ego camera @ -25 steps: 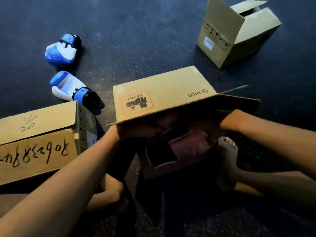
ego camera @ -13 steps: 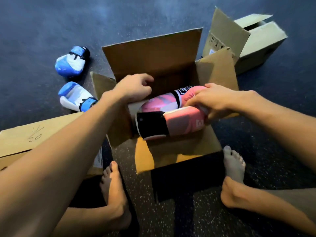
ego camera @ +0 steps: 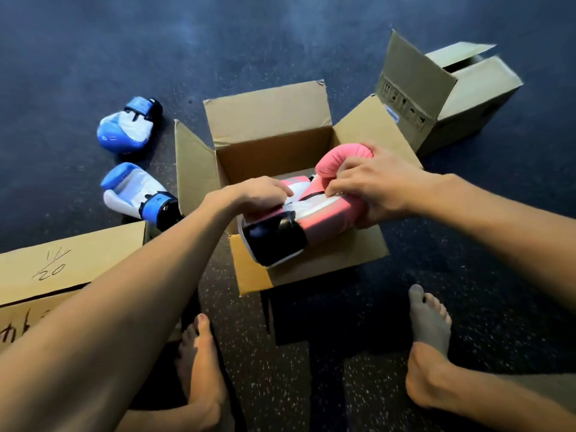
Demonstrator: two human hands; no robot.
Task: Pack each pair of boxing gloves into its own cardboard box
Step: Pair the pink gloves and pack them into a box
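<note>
An open cardboard box (ego camera: pixel 274 120) was placed on the dark floor (ego camera: pixel 280 35) between the two bare feet (ego camera: pixel 428 347) of the person, with all four flaps folded outward. A pink glove (ego camera: pixel 330 222) was held partly inside it – the black cuff stuck out over the near edge, and the padded end was raised at the right side of the opening. A second pink glove (ego camera: pixel 294 183) was seen deeper in the box, mostly hidden behind the first one. The right hand (ego camera: pixel 377 185) was closed around the padded part of the upper glove, with the fingers curled over it. The left hand (ego camera: pixel 258 194) was pressed on the white part near the cuff, the fingers bent; how firmly it gripped could not be told.

Two blue and white gloves (ego camera: pixel 127 129) were lying on the floor to the left of the box, apart from each other – the nearer one almost touched the left flap. A closed box with handwriting (ego camera: pixel 71 260) was standing at the left, and another open box (ego camera: pixel 448 98) was located far right, well apart from the hands
</note>
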